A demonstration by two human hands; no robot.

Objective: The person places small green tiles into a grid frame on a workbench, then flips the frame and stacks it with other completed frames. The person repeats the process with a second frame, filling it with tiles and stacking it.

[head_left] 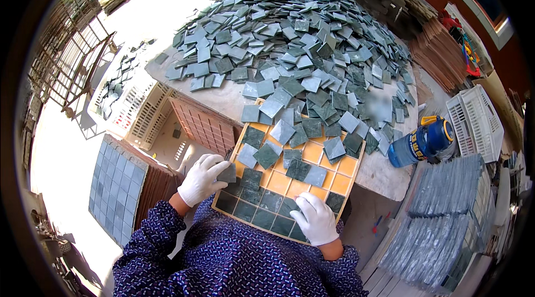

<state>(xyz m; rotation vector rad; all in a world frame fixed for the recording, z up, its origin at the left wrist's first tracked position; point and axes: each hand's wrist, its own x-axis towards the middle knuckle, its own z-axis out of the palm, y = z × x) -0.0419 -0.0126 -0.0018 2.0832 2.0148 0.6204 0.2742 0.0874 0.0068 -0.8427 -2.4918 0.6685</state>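
Patterned smock (234,263), grey tile (228,174) between left fingers (213,164), right fingers (304,205) over tray (278,182)

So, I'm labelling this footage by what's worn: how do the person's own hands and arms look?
The left hand and right hand wear plain white gloves. The loose sleeves are dark blue-purple with small light and reddish dashes, ending short of the gloves.

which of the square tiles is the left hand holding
The dark grey tile pinched by the left hand at the left edge of the orange tray; the tiles on it lie outside that grip.
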